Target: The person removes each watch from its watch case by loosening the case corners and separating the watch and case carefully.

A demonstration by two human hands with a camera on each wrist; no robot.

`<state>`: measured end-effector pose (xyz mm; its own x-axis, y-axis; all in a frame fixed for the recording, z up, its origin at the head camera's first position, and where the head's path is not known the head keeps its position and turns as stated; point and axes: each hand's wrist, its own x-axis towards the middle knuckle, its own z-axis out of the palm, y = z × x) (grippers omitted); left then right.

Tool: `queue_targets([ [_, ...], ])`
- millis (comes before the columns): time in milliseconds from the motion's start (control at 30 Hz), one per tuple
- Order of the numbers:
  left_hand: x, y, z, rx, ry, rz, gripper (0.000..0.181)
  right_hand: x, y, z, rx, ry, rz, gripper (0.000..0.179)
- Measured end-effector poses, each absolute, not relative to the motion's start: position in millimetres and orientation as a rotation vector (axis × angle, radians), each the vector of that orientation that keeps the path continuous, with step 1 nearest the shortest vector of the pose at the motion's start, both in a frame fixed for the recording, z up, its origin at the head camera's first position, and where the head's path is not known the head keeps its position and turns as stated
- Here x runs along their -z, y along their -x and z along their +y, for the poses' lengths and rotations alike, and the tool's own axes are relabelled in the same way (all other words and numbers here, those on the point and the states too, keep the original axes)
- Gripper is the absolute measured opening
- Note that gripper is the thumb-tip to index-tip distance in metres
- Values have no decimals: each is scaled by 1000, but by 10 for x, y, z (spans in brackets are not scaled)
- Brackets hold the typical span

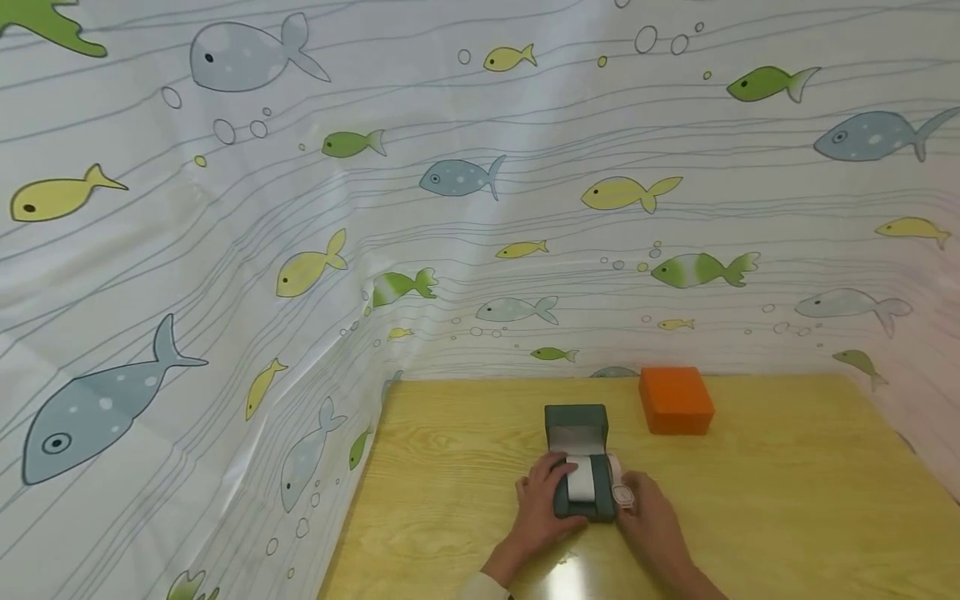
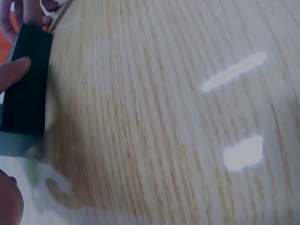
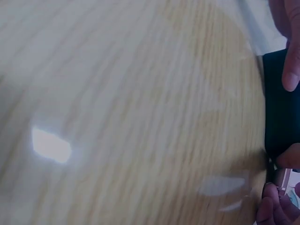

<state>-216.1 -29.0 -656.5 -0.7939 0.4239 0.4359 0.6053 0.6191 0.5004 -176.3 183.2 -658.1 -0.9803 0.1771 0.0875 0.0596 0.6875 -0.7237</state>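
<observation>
While my left hand (image 1: 537,507) grips the open green box (image 1: 575,413) on the table (image 1: 442,467), thumb (image 1: 574,523) against its front, my right hand (image 1: 654,518) pinches a pale watch (image 1: 622,496) at the box's right side, both hands angling inward.

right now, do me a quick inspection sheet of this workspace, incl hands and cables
Surface: wood-grain table, glossy, with light glare near the front.
Job's things: dark green box, lid raised, holding a white cushion; a pale-strapped watch at its right side, outside the cushion.
Clutter: orange box, farther back and to the right, apart from the green one.
Left hand: grips the box's left side.
Right hand: holds the watch beside the box.
Cables: nothing seen.
Surroundings: fish-print sheeting behind the table and along both sides.
</observation>
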Motion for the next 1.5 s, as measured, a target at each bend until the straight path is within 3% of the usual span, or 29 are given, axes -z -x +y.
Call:
queue_targets([
  [433, 6623, 2280, -386, 974, 716, -2519, 71, 6586, 2037, 1721, -1284, 119, -2659, 37],
  [833, 6586, 2413, -368, 913, 615, -2534, 64, 6560, 2199, 1586, -1376, 154, -2528, 20],
  [1500, 6589, 2605, -418, 863, 537, -2567, 62, 6544, 2440, 1500, -1403, 262, -2538, 19],
])
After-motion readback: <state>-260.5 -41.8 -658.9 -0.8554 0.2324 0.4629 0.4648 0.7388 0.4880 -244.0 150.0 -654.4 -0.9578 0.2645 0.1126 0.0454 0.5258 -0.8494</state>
